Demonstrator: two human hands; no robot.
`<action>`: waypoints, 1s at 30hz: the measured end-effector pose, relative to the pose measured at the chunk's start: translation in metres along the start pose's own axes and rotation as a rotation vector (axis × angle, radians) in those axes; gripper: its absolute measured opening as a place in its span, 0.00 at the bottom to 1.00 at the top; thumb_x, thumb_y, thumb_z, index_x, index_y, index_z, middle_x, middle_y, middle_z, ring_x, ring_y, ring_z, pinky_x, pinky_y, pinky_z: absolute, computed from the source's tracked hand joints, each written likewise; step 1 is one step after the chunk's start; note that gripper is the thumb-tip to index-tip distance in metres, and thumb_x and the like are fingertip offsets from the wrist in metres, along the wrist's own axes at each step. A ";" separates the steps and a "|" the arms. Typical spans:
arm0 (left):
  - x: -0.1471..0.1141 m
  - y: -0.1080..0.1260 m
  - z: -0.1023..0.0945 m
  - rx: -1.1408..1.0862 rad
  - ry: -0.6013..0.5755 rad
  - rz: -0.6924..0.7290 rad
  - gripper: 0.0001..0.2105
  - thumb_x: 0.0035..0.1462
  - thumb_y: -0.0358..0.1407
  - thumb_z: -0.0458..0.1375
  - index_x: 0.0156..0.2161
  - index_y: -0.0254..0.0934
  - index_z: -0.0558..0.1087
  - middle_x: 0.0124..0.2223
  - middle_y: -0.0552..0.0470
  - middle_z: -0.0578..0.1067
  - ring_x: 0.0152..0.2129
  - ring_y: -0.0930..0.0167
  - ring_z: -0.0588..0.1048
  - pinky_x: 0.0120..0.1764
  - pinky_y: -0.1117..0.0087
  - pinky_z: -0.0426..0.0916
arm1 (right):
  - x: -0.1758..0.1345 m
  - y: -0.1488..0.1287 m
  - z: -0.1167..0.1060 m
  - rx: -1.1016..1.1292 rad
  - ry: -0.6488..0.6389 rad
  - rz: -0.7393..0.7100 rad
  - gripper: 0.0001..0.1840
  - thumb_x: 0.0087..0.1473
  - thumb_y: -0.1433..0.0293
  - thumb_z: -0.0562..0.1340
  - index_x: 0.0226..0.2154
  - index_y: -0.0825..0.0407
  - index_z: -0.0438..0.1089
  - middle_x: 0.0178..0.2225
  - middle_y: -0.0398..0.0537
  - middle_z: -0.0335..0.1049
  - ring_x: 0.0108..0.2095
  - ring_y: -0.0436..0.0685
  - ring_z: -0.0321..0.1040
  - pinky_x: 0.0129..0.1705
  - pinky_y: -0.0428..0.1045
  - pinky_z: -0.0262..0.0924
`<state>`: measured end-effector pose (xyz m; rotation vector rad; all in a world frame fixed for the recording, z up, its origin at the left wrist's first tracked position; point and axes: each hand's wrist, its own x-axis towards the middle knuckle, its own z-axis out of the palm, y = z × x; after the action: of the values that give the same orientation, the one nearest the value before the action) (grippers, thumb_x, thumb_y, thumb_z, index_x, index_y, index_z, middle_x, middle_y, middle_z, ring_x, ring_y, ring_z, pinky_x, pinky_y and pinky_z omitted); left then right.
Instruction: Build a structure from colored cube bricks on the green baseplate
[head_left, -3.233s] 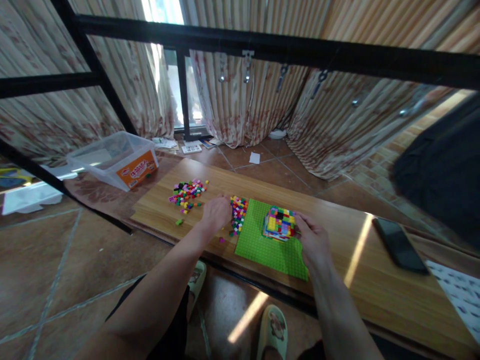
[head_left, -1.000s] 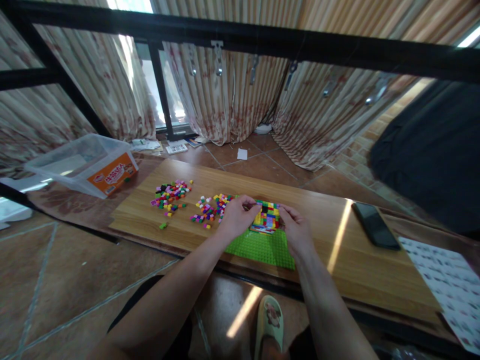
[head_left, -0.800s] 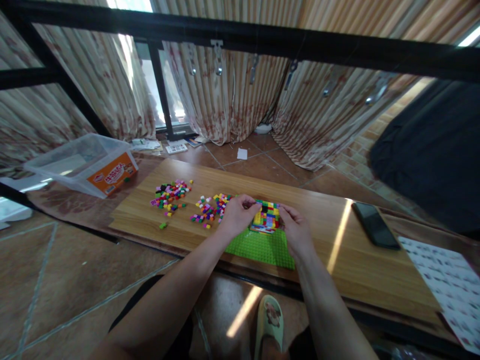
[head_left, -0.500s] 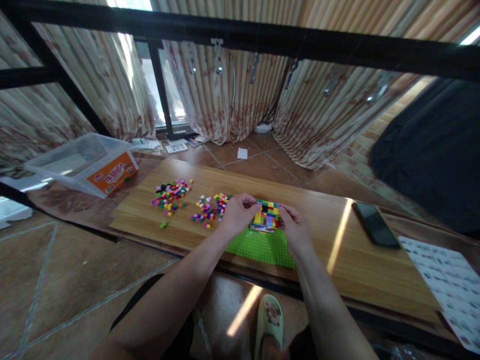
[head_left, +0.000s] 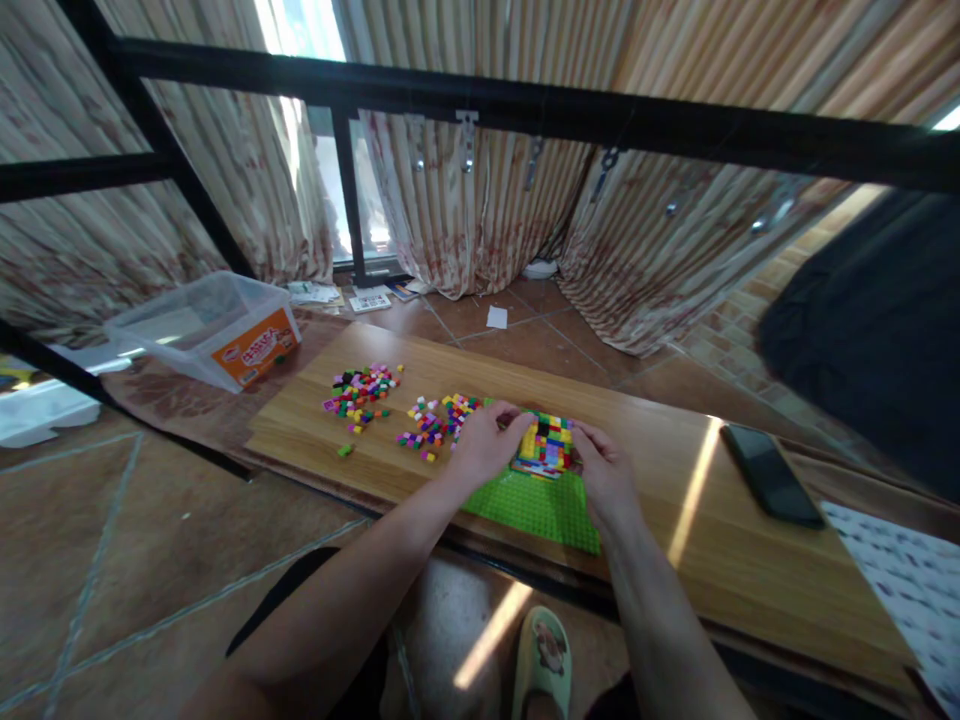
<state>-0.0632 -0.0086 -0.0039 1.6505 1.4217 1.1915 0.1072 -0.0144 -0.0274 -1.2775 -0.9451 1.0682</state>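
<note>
A block build of many-coloured toy bricks (head_left: 545, 447) stands on the far part of a green studded baseplate (head_left: 540, 510). My left hand (head_left: 487, 437) is at the build's left side, thumb and fingers curled against its upper edge. On the opposite side, my right hand (head_left: 604, 470) grips the build's right edge with fingers bent. Whether a small loose brick sits in either hand is hidden by the fingers. Close to my left hand lies a pile of loose bricks (head_left: 435, 418) in mixed colours.
Another heap of loose bricks (head_left: 361, 390) lies farther left on the wooden board (head_left: 660, 480). A clear plastic bin (head_left: 202, 325) with an orange label stands at the far left. At the right are a black phone (head_left: 772, 475) and a printed sheet (head_left: 900, 570).
The camera view has tilted, so the whole scene sits slightly lower and farther right. Both hands stay at the sides of the brick build, with little visible change in grip.
</note>
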 end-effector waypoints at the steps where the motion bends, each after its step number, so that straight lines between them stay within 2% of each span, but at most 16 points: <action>1: 0.002 0.000 -0.006 0.060 0.015 0.003 0.11 0.59 0.38 0.54 0.35 0.34 0.76 0.33 0.49 0.79 0.30 0.71 0.75 0.36 0.71 0.68 | 0.000 0.000 0.000 0.002 0.002 0.006 0.23 0.42 0.54 0.68 0.37 0.53 0.76 0.34 0.48 0.77 0.32 0.55 0.72 0.36 0.51 0.68; 4: 0.010 -0.007 -0.032 0.333 0.067 -0.050 0.10 0.58 0.30 0.52 0.38 0.34 0.76 0.37 0.47 0.79 0.34 0.69 0.76 0.40 0.69 0.69 | 0.000 -0.001 0.000 0.010 0.004 0.028 0.23 0.40 0.54 0.69 0.37 0.53 0.76 0.33 0.47 0.77 0.30 0.54 0.72 0.34 0.50 0.68; 6: 0.016 -0.017 -0.049 0.551 0.091 -0.098 0.13 0.56 0.26 0.51 0.42 0.34 0.76 0.41 0.44 0.79 0.38 0.67 0.76 0.44 0.67 0.68 | 0.000 -0.001 0.000 0.016 -0.003 0.038 0.24 0.40 0.54 0.69 0.37 0.53 0.76 0.33 0.48 0.77 0.30 0.54 0.72 0.33 0.50 0.68; 9: 0.022 -0.033 -0.068 0.758 0.060 -0.067 0.22 0.51 0.20 0.50 0.49 0.35 0.75 0.46 0.43 0.77 0.43 0.65 0.75 0.47 0.66 0.67 | 0.000 -0.001 0.000 0.025 0.005 0.043 0.24 0.39 0.54 0.70 0.36 0.53 0.76 0.33 0.47 0.77 0.30 0.54 0.72 0.34 0.50 0.68; 12: 0.023 -0.043 -0.074 0.874 -0.031 0.001 0.23 0.50 0.21 0.50 0.49 0.36 0.75 0.45 0.43 0.77 0.45 0.65 0.74 0.52 0.65 0.64 | 0.000 -0.001 0.000 0.021 0.008 0.036 0.23 0.39 0.54 0.70 0.36 0.53 0.76 0.33 0.47 0.78 0.31 0.54 0.72 0.35 0.50 0.68; 15: 0.023 -0.047 -0.072 0.941 -0.107 0.026 0.21 0.51 0.22 0.49 0.47 0.35 0.77 0.44 0.43 0.77 0.45 0.64 0.73 0.54 0.64 0.62 | 0.000 0.000 -0.001 -0.001 0.001 0.020 0.23 0.41 0.54 0.69 0.36 0.52 0.77 0.34 0.48 0.78 0.33 0.55 0.73 0.35 0.50 0.68; 24: 0.021 -0.045 -0.073 1.002 -0.115 -0.032 0.13 0.54 0.25 0.51 0.42 0.30 0.75 0.43 0.39 0.76 0.45 0.61 0.72 0.52 0.62 0.64 | 0.000 -0.001 0.000 0.028 -0.021 0.020 0.23 0.41 0.54 0.69 0.36 0.53 0.76 0.34 0.48 0.77 0.31 0.54 0.72 0.33 0.50 0.67; 30: 0.017 -0.032 -0.076 0.858 -0.086 -0.065 0.13 0.58 0.28 0.50 0.45 0.33 0.72 0.43 0.42 0.77 0.42 0.63 0.75 0.47 0.64 0.67 | 0.003 0.000 0.000 -0.014 -0.025 0.017 0.24 0.42 0.53 0.67 0.37 0.54 0.76 0.34 0.49 0.77 0.30 0.55 0.71 0.33 0.50 0.66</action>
<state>-0.1457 0.0078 -0.0004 2.1299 2.0685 0.4531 0.1075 -0.0116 -0.0276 -1.2884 -0.9639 1.0942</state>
